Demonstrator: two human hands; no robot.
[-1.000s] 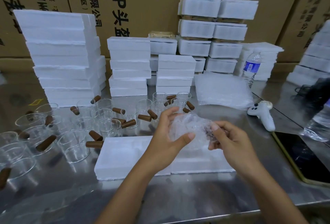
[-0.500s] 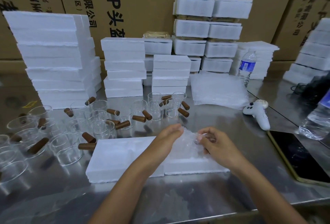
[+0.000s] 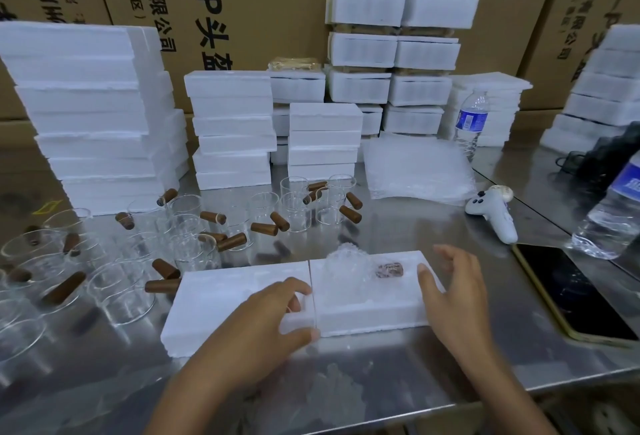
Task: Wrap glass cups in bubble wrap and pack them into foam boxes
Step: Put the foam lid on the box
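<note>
Bunch of loose glass cups (image 3: 117, 292) with brown handles on the left of the steel table (image 3: 346, 375). Left hand (image 3: 263, 323) grips the left foam half (image 3: 225, 299), fingers curled over the top, thumb on the front edge. The bubble-wrapped cup (image 3: 346, 270) sits in the right foam half (image 3: 374, 310), touching neither hand. Right hand (image 3: 453, 292) is relaxed, fingers spread, thumb against that half's end. White controller (image 3: 491, 214) and phone (image 3: 571, 296) further right.

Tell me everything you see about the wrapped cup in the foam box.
The wrapped cup is glass under crinkled bubble wrap, its brown handle showing through on the right. It sits in the right foam box. The left hand grips the left foam box; the right hand hovers nearby; neither touches it.
</note>
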